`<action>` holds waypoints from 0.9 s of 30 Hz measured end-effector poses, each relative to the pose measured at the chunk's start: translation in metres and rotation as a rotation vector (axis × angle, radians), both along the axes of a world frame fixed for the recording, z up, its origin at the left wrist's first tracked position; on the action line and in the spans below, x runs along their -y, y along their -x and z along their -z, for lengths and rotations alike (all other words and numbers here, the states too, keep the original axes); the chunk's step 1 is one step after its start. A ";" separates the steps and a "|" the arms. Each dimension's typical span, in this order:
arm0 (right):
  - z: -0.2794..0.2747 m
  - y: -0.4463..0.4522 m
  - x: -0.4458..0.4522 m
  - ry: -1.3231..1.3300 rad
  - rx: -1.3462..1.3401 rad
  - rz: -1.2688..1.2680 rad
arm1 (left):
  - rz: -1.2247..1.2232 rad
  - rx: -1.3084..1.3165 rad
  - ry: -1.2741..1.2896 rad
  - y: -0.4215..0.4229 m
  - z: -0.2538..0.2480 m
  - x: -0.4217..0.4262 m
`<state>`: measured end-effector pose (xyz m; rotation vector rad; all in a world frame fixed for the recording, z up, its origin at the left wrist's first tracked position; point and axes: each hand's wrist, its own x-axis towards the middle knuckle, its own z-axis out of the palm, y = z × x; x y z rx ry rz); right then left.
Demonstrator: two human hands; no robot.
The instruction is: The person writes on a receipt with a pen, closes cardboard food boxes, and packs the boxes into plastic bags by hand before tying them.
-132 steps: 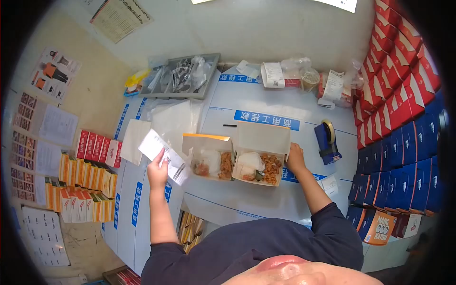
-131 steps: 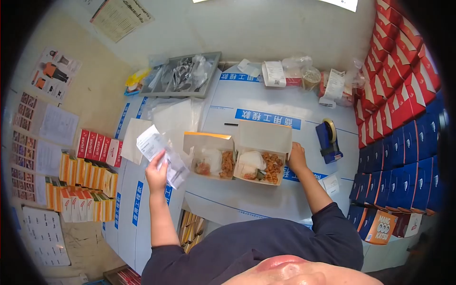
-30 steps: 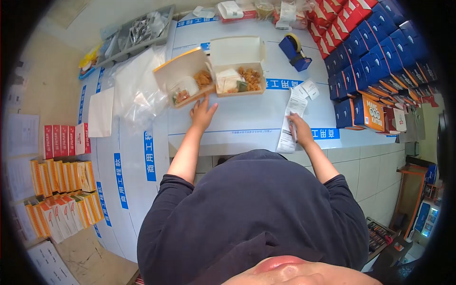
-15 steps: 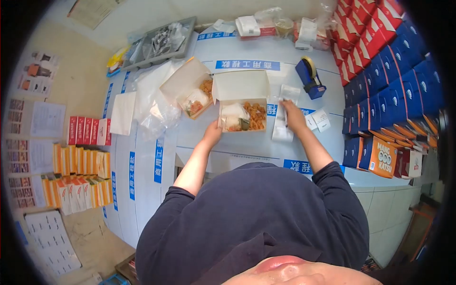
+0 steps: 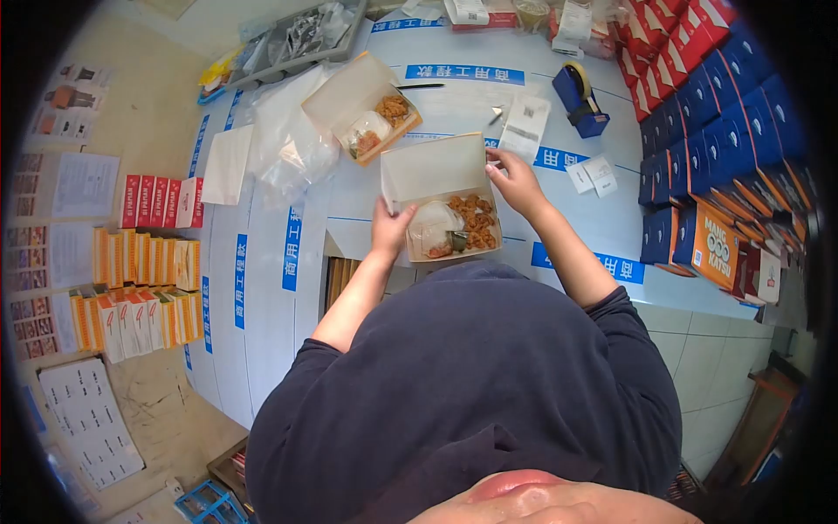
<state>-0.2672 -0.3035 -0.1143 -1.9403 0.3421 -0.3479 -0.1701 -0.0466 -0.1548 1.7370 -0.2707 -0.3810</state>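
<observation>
An open takeaway box [image 5: 434, 175] sits in front of me with its lid raised at the far side. Inside are a mound of rice [image 5: 431, 223] in a clear wrap, fried pieces [image 5: 474, 218] and a small dark green item. My left hand [image 5: 390, 229] grips the left side of the box, thumb over the edge near the lid hinge. At the right edge of the lid, my right hand [image 5: 515, 182] has its thumb and fingers closed on the cardboard. A second open takeaway box [image 5: 347, 92] with similar food stands behind, to the left.
Beyond the box lie a printed receipt [image 5: 524, 124], a black pen [image 5: 422, 86] and small paper slips [image 5: 592, 175]. A blue tape dispenser [image 5: 580, 100] stands at right, beside stacked blue boxes [image 5: 716, 131]. Clear plastic bags [image 5: 292, 144] and a grey tray [image 5: 301, 52] are at left.
My right hand has left the receipt and moved to the lid's right edge. The receipt lies farther away, and the front box has come closer to my body.
</observation>
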 end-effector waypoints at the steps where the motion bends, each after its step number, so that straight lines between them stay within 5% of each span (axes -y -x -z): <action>1: -0.013 0.003 -0.002 0.006 -0.002 0.010 | 0.010 -0.002 0.006 -0.003 -0.012 0.003; 4: -0.022 0.022 -0.005 0.234 -0.132 -0.008 | -0.044 0.184 -0.085 -0.006 -0.026 -0.020; 6: -0.007 0.050 -0.002 0.276 -0.207 0.000 | 0.073 0.262 -0.418 -0.010 -0.017 -0.047; 8: 0.007 0.070 -0.013 0.331 -0.261 0.009 | 0.138 0.291 -0.270 0.015 0.005 -0.065; 10: 0.034 0.094 -0.037 -0.065 -0.004 0.036 | 0.209 0.308 -0.131 0.029 0.010 -0.067; 12: 0.054 0.092 -0.049 -0.158 -0.008 0.056 | 0.045 -0.408 0.077 0.039 0.004 -0.062; 18: 0.009 0.060 -0.033 -0.269 -0.338 0.133 | 0.277 -0.402 -0.394 -0.008 -0.064 -0.031; 22: -0.006 0.058 -0.030 -0.295 -0.428 0.086 | 0.311 -0.444 -0.400 -0.003 -0.078 -0.029; 25: 0.021 0.071 -0.038 -0.091 -0.329 0.112 | 0.369 -0.405 -0.361 0.007 -0.036 -0.038; 26: 0.023 0.074 -0.037 -0.046 -0.363 0.073 | 0.347 -0.448 -0.106 0.011 -0.003 -0.046; 27: 0.021 0.077 -0.038 -0.048 -0.362 0.075 | 0.348 -0.447 -0.108 0.017 -0.006 -0.043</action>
